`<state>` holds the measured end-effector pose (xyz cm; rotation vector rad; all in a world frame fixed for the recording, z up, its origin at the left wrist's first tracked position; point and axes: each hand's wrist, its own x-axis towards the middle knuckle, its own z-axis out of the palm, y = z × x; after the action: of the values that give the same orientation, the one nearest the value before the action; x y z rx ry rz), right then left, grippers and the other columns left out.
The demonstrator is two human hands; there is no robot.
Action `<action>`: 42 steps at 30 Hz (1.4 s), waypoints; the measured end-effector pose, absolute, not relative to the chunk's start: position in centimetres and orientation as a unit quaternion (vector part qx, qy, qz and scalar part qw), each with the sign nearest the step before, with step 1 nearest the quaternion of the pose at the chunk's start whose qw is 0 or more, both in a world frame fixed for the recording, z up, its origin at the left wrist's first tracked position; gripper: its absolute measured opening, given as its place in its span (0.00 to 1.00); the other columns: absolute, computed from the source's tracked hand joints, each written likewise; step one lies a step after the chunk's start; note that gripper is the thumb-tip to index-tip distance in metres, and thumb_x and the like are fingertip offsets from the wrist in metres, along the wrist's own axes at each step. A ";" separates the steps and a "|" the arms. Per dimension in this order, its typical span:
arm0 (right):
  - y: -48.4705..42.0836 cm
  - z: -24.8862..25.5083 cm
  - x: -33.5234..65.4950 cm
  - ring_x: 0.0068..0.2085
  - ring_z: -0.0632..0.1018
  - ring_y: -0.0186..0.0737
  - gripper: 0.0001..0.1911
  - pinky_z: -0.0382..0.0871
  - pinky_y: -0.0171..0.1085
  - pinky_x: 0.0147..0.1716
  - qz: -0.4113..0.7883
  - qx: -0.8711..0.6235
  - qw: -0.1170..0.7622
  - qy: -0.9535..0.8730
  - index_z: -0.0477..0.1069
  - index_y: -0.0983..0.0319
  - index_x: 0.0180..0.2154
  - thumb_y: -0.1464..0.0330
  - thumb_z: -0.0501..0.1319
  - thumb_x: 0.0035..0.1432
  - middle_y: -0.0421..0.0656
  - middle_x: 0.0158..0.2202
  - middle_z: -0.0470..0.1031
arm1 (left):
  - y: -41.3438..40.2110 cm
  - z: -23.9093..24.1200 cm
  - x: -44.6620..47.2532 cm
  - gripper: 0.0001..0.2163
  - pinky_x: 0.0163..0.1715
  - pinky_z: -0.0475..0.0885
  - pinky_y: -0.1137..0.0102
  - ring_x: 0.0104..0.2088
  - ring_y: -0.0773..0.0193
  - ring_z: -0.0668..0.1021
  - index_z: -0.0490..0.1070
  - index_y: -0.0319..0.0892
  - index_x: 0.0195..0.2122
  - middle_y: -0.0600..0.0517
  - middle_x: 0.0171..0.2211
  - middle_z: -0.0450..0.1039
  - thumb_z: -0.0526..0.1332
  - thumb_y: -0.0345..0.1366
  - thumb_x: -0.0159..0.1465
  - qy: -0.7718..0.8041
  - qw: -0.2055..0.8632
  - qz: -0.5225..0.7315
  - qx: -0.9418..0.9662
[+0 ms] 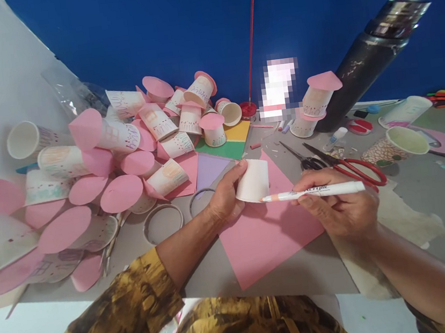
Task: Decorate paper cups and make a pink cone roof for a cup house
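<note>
A plain white paper cup (253, 181) is held upside down in my left hand (226, 193), the thumb on its upper left side. My right hand (341, 206) grips a white acrylic marker (323, 191) lying nearly level. Its peach tip points left and is at the cup's lower right rim; whether it touches I cannot tell. Beneath both hands a sheet of pink paper (252, 244) lies on the grey table. Scissors with red handles (363, 171) lie just beyond my right hand, beside a pair with dark handles (311, 163).
Many decorated cups with pink paper cones (122, 192) are heaped at the left. Two tape rings (161, 207) lie near my left forearm. At the back right leans a dark flask (365, 73), next to stacked cups (317, 98). A patterned cup (396, 146) lies at the right.
</note>
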<state>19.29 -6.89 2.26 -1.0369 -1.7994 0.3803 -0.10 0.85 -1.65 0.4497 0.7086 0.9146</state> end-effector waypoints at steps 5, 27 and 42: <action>-6.6 2.4 19.3 0.20 0.71 0.31 0.03 0.65 0.32 0.19 0.147 -0.407 0.490 -0.757 0.78 0.56 0.41 0.68 0.65 0.66 0.39 0.30 0.81 | 0.8 -1.6 -0.1 0.15 0.42 0.79 0.59 0.36 0.51 0.83 0.74 0.38 0.38 0.46 0.31 0.78 0.69 0.45 0.61 0.335 0.808 0.429 0.226; -6.4 1.9 19.4 0.21 0.72 0.32 0.04 0.66 0.33 0.20 0.132 -0.436 0.502 -0.735 0.80 0.55 0.40 0.63 0.66 0.65 0.39 0.31 0.82 | 0.7 -1.3 -0.1 0.14 0.36 0.78 0.62 0.33 0.53 0.82 0.75 0.37 0.40 0.44 0.33 0.80 0.64 0.45 0.66 0.339 0.799 0.421 0.263; -6.5 2.2 18.9 0.20 0.70 0.30 0.04 0.65 0.32 0.20 0.085 -0.432 0.541 -0.716 0.79 0.58 0.37 0.65 0.68 0.64 0.38 0.28 0.81 | 0.7 -1.5 -0.3 0.18 0.38 0.78 0.62 0.34 0.54 0.82 0.76 0.37 0.42 0.44 0.34 0.80 0.68 0.49 0.62 0.345 0.794 0.427 0.260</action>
<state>18.90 -6.50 2.17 -1.0267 -1.7021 0.2027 -0.30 0.72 -1.51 0.5597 0.7414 0.9190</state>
